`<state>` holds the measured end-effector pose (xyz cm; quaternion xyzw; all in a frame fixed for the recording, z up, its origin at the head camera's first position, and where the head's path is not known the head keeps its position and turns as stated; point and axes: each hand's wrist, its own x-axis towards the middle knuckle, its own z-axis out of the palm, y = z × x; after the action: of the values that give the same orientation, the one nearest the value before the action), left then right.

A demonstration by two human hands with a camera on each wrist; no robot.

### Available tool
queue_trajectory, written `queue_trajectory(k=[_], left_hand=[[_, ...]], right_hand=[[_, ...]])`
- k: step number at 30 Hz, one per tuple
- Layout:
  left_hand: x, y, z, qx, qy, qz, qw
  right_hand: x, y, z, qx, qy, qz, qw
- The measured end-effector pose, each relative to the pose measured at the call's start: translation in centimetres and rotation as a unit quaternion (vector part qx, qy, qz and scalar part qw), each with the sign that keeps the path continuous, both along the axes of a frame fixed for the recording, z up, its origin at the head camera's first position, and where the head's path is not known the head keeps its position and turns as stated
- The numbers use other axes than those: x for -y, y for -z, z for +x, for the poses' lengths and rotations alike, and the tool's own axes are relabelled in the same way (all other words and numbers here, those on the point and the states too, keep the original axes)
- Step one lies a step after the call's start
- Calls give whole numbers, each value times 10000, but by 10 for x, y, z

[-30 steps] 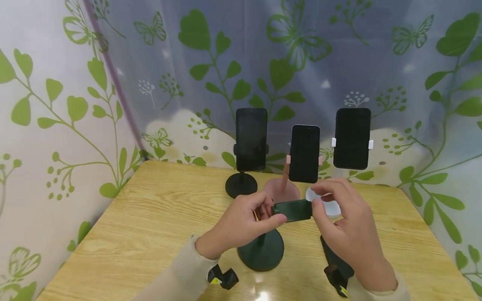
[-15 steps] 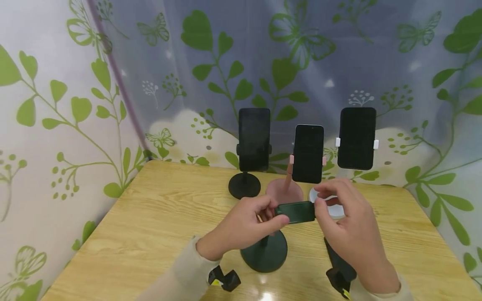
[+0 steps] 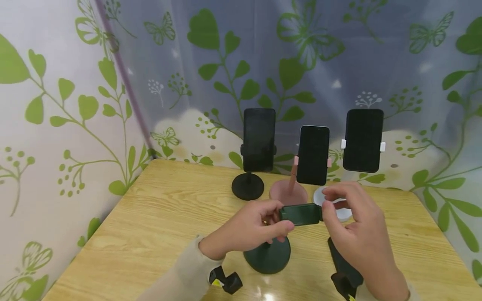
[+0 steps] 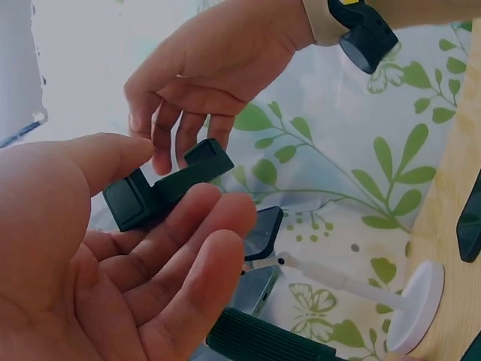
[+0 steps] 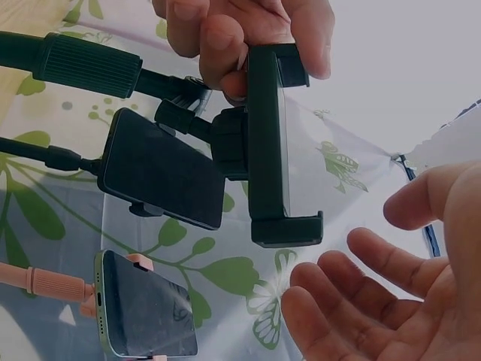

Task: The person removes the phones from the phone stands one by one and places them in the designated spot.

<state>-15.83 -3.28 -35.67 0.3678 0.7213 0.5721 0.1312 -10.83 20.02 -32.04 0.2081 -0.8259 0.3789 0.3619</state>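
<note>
My left hand (image 3: 256,223) pinches one end of the dark green clamp (image 3: 303,214) of a phone stand, thumb in front and fingers behind. That clamp lies sideways above the stand's round green base (image 3: 268,257); nothing sits in it. Beside its other end hovers my right hand (image 3: 357,234), thumb and fingers bent loosely. The right wrist view shows the right fingers (image 5: 353,301) apart from the clamp (image 5: 267,150), whose two end lips and rear ball joint are visible. In the left wrist view the thumb presses one lip of the clamp (image 4: 180,184).
Behind stand a black phone holder (image 3: 247,187), a pink one (image 3: 288,192) and a white one (image 3: 340,214), each bearing a phone. A dark phone (image 3: 344,263) lies flat below my right hand on the wooden table (image 3: 180,200). Patterned cloth (image 3: 211,75) hangs behind.
The head view has shifted, so everything sits slightly further right. My left hand keeps its grip on the clamp. A little more of the clamp's right end shows beside my right thumb.
</note>
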Motion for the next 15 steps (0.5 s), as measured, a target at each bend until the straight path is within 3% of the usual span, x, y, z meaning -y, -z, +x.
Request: queue_trajectory(k=[6,10,15], left_hand=[[-2,1,0,-20,-29,198,9998],[-4,3,0,163,-133,371,9991],[-6,5,0,138,-497,883,9948]], right_hand=[[-1,-1,0,-92,-88,-16,9999],[-2,-2,0,-80,-117,-14,9999],[-3,-3,1,-69,-134,1,9999]])
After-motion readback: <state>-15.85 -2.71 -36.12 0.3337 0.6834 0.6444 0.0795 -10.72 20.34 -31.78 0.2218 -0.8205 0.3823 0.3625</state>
